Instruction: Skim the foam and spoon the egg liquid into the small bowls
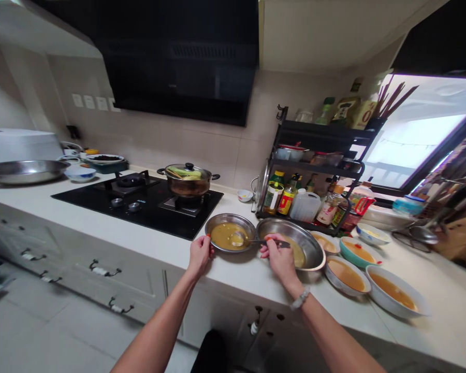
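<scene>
My left hand (202, 254) pinches the left rim of a shallow steel plate (250, 221) that holds a yellowish-brown liquid with pale bits. In my right hand (278, 256) is the dark handle of a spoon (238, 239), its bowl dipped into that liquid. A larger steel basin (317, 247) with similar liquid stands just right of the plate, partly behind my right hand. Further right are several bowls of orange-brown liquid, among them a grey bowl (335, 278), a green-rimmed bowl (349, 256) and a large white bowl (419, 305).
A lidded pot (188, 184) sits on the black gas hob (147, 207) to the left. Behind the basin stands a black rack (314, 168) with bottles and jars. A wide steel pan (23, 173) rests at the far left, and a ladle (423, 234) lies at the right.
</scene>
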The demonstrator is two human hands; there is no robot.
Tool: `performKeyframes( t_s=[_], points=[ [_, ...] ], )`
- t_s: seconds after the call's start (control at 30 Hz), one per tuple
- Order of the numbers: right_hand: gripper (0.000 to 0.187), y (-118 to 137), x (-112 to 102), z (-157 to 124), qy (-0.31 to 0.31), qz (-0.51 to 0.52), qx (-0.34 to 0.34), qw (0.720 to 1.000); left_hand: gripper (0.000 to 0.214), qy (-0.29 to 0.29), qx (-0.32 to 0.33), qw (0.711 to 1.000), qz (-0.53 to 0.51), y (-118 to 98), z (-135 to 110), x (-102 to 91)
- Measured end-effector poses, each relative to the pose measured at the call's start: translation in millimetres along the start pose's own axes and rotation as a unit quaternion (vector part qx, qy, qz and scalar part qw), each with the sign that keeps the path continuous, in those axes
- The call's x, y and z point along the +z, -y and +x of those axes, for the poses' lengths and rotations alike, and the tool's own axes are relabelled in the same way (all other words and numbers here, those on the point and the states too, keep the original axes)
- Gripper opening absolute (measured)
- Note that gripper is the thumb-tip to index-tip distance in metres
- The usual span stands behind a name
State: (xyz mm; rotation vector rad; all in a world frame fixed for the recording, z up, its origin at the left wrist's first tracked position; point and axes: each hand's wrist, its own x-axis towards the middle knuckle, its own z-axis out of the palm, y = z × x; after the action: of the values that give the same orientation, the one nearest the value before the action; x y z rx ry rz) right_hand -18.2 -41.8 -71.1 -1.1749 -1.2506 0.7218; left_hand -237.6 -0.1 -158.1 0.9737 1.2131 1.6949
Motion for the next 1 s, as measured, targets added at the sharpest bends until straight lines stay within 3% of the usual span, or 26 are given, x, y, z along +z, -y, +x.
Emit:
performKeyframes(
  t_s=[0.13, 0.27, 0.5, 0.67, 0.87, 0.93, 1.0],
  points=[
    [0.021, 2.5, -1.0, 9.2, -0.081, 0.114, 0.074, 0.987, 0.032, -0.001, 0.001, 1.000, 0.010, -1.5, -0.6, -0.4],
    [0.019, 10.2, -7.1, 10.0, -0.091, 0.180, 0.102, 0.974, 0.032, -0.001, 0.002, 1.000, 0.011, -2.1, -0.7, -0.9],
    [0.020, 23.8, -27.3, 12.3, -0.123, 0.219, 0.105, 0.962, 0.032, -0.002, -0.007, 1.000, -0.005, -0.7, 0.5, -0.6],
    [0.019, 28.7, -58.0, 21.3, -0.150, 0.228, 0.079, 0.959, 0.031, 0.001, -0.005, 1.000, -0.002, -2.6, -0.6, -0.7],
    [0.021, 17.5, -100.3, 28.5, -0.219, 0.172, 0.048, 0.959, 0.032, -0.001, -0.002, 1.000, 0.007, -2.8, 0.5, -1.8],
    [0.020, 8.8, -111.2, 25.6, -0.222, 0.100, 0.023, 0.970, 0.033, 0.002, -0.002, 1.000, 0.006, -2.6, 0.3, -1.9],
    [0.020, -0.3, -120.3, 19.0, -0.188, -0.007, -0.011, 0.982, 0.034, 0.004, -0.005, 1.000, 0.004, -2.2, 0.1, -1.8]
  ],
)
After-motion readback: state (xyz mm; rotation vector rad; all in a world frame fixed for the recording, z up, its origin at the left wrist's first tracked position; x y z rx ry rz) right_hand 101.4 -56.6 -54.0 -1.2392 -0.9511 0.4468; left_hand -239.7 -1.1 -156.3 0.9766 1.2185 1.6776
